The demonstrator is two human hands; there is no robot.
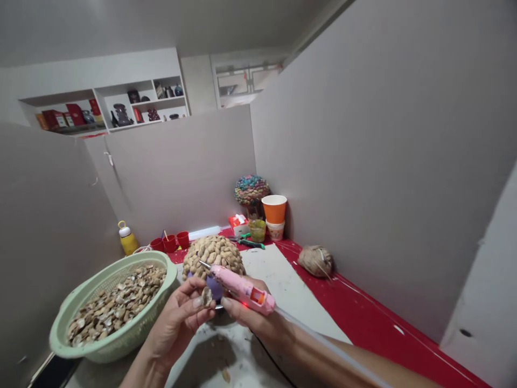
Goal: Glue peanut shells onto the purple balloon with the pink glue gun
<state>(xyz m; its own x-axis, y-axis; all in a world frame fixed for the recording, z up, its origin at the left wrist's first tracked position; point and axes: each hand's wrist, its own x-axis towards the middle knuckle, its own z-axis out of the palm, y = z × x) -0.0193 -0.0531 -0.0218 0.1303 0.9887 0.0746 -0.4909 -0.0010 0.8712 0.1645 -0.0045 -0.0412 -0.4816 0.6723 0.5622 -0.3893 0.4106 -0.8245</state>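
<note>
Between the thumb and fingers of my left hand (175, 312) is half a peanut shell (207, 296), its hollow inside partly showing. My right hand (266, 323) is wrapped round a pink hot glue gun (238, 284); its metal nozzle points up and left. A clear glue stick (319, 337) sticks out of the gun's back, and a red light glows on its side. Just beyond both hands stands a dome covered in peanut shells (216, 250), with a bare purple patch (215, 288) low on its near side. My hands and the gun hide part of its base.
At left, a green basket (170, 269) holds many peanut shells. Small red cups (182, 239), a yellow bottle (128, 242), green-handled pliers (251, 244), stacked paper cups (274, 210) and a colourful tree-like piece (251, 189) stand behind. Twine (316, 261) lies right, beside a grey partition (383, 178).
</note>
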